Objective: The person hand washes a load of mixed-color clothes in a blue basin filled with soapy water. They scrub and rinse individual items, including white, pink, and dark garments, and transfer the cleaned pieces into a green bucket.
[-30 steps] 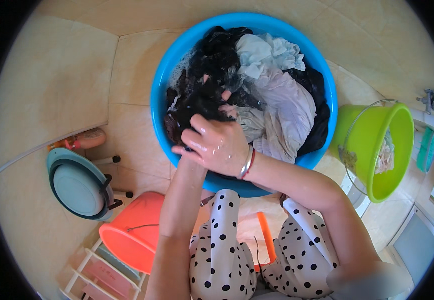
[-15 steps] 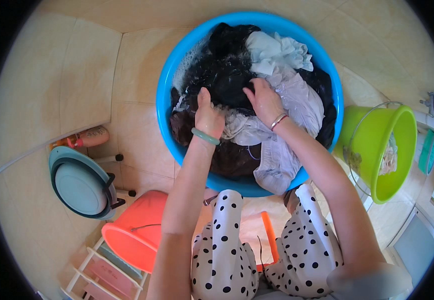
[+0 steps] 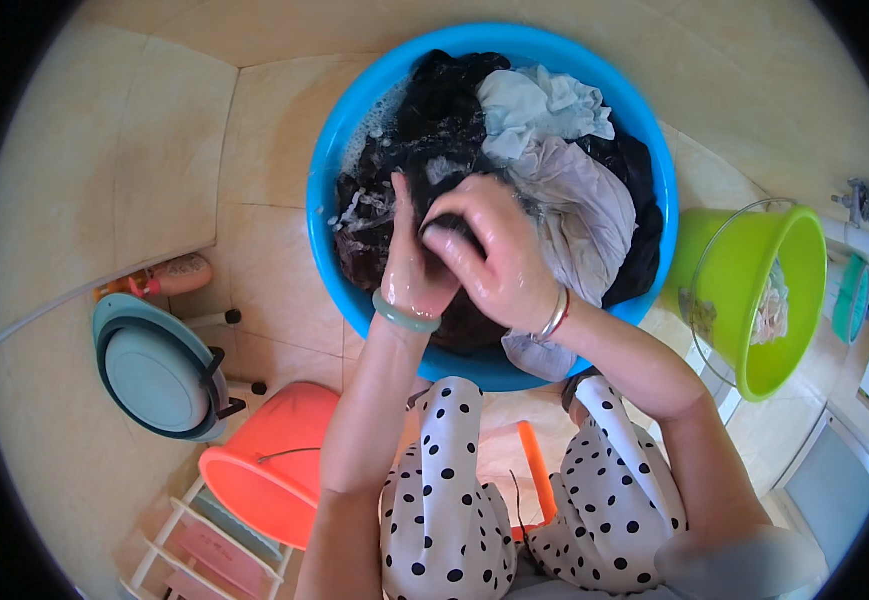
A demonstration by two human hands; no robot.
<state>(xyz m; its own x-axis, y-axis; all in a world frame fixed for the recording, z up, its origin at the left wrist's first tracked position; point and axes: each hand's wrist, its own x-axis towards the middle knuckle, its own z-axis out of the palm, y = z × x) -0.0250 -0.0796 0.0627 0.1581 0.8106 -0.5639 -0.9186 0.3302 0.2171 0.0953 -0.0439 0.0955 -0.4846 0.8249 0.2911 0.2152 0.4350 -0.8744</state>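
Note:
Wet, soapy laundry fills a large blue tub (image 3: 326, 220) in front of me. Over its middle my right hand (image 3: 499, 260) curls its fingers around a bunched piece of black cloth (image 3: 459, 228). Close against it is my left hand (image 3: 412, 265), thumb pointing up, its other fingers mostly hidden behind the cloth and the right hand; it appears to hold the same cloth. More dark wet fabric (image 3: 439, 110) lies beyond the hands. A pale blue garment (image 3: 544, 105) and a light grey-lilac garment (image 3: 589, 205) lie to the right.
A lime-green bucket (image 3: 804, 290) with cloth inside stands at right. To the left are stacked grey-blue basins (image 3: 159, 375), an orange-red bucket (image 3: 254, 490), a white rack (image 3: 154, 545) and a pinkish bottle (image 3: 182, 273). Soap suds (image 3: 379, 115) float at the tub's far left.
My right hand has moved left and nearer, closing on the black cloth beside my left hand. The black cloth is now gathered up between the hands, and water splashes around it.

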